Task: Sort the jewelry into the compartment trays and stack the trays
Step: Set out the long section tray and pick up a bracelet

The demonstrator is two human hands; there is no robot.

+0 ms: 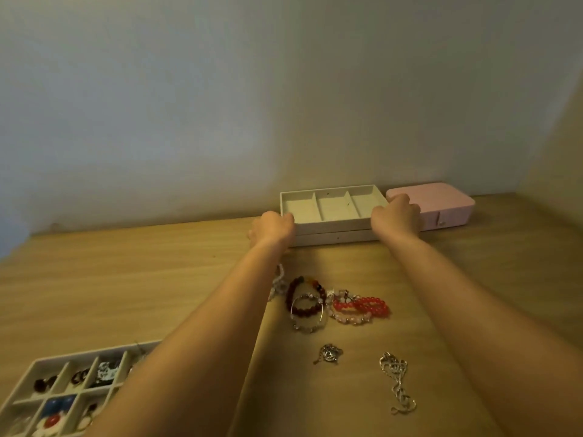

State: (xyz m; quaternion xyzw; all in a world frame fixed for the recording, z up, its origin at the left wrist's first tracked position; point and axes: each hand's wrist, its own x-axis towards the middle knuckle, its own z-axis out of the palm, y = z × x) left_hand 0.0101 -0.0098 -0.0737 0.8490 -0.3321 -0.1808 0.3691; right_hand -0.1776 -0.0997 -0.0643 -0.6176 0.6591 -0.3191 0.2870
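Earrings (79, 376) sit in the gridded tray (41, 364) at the table's (126, 279) near left corner, and bracelets (337, 305) and chains (396, 380) lie loose mid-table between my forearms. At the far edge my left hand (273, 230) and right hand (396, 216) each grip an end of the three-slot tray (334, 221), stacked on a lower tray (334, 238); I should lift it level and evenly, clear of the pink box (448, 203).

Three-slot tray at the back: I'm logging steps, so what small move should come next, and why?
Probably lift the top tray off the lower tray and bring it nearer. The left hand and right hand grip its ends, its slots are empty, and the bracelets lie loose in front.
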